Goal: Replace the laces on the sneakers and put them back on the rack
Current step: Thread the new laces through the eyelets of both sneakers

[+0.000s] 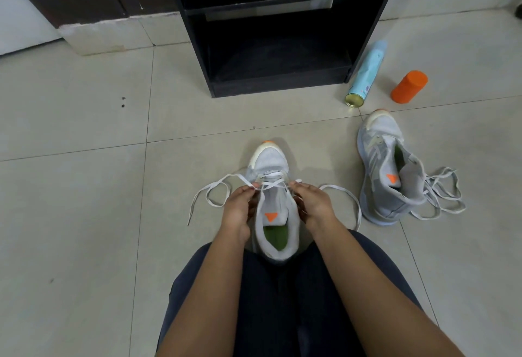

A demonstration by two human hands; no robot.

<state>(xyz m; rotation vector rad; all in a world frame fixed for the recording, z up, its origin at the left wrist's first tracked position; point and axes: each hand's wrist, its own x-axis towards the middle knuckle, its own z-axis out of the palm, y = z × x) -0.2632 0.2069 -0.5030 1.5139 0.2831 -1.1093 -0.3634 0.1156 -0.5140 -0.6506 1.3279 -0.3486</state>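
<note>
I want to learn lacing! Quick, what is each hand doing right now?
Left hand: pinches the white lace of the sneaker.
Right hand: pinches the same lace on the other side.

A home: tiled floor [84, 201], shoe rack [279, 46].

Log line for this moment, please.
step: lacing sneaker | left hand: pinches lace | right hand: pinches lace | other sneaker: on floor, second lace beside | rack: ahead

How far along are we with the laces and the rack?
Done: lower rows of the near sneaker laced. In hand: left hand and right hand pinch its lace. Left: upper rows, the second sneaker beside its loose lace, then both onto the rack.
</note>
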